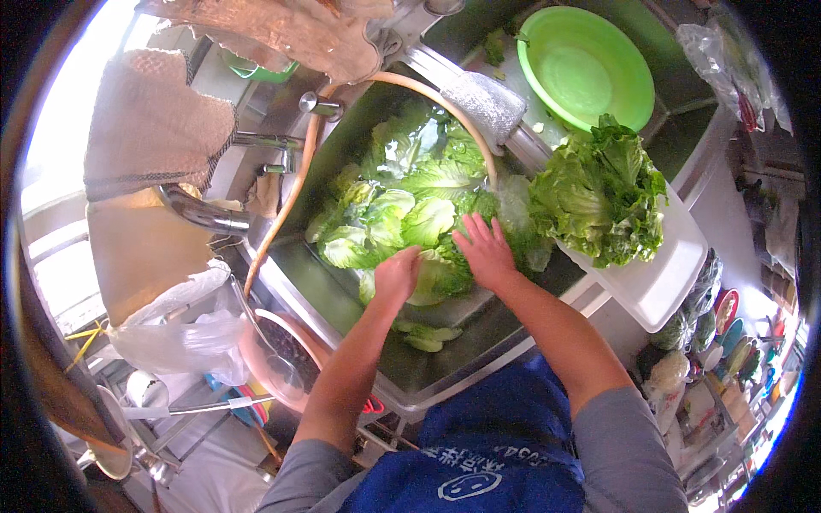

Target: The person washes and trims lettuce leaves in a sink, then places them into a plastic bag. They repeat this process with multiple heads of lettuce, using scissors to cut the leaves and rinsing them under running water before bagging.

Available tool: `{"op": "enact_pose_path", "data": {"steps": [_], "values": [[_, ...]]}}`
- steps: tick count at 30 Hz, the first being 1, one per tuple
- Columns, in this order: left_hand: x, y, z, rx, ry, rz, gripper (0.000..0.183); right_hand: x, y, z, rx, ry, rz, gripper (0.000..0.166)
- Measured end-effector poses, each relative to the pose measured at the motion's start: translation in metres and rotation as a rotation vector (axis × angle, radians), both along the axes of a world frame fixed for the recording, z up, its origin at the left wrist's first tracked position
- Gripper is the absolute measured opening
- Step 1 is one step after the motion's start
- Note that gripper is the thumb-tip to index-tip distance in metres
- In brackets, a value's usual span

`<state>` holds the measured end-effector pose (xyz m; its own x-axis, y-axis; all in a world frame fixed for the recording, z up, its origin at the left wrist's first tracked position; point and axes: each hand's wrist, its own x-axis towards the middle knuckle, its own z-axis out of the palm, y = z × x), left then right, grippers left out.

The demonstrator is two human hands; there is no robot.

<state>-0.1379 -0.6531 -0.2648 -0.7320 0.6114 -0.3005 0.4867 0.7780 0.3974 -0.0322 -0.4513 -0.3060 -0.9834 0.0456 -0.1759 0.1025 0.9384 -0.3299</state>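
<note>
Loose romaine-type lettuce leaves [430,221] lie in water in a stainless steel sink [324,292] before me. My left hand [397,276] is at the near edge of the leaves, its fingers curled; whether a leaf is between them is hidden. Flat over the leaves, just to the right, my right hand [485,253] has its fingers spread and holds nothing. One detached leaf [428,335] lies closer to me in the sink. A heap of green lettuce [600,192] rests on a white plastic tray [670,263] at the sink's right side.
An orange hose [285,211] curves over the left rim into the water. Behind the sink's divider sits a green plastic basin [584,70]. A metal faucet [211,215] juts in from the left. A pink bucket [282,359] stands at the lower left, near my left forearm.
</note>
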Motion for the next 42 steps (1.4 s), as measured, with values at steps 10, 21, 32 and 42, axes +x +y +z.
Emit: {"op": "enact_pose_path", "data": {"steps": [10, 21, 32, 42], "values": [[-0.068, 0.063, -0.008, 0.192, 0.101, -0.107, 0.050, -0.010, 0.009, -0.054, 0.126, -0.085, 0.138, 0.028], [-0.092, 0.107, -0.074, -0.058, -0.443, -0.018, 0.090, 0.001, 0.018, -0.020, -0.697, -0.326, -0.520, 0.031], [-0.036, 0.024, -0.095, 0.554, -1.479, 0.817, 0.056, 0.002, 0.036, 0.017, -1.645, -0.268, -0.911, 0.038], [0.002, 0.048, -0.060, 0.623, -1.793, 0.896, 0.072, 0.008, 0.018, -0.015, -1.798, -0.357, -1.041, 0.032]]}}
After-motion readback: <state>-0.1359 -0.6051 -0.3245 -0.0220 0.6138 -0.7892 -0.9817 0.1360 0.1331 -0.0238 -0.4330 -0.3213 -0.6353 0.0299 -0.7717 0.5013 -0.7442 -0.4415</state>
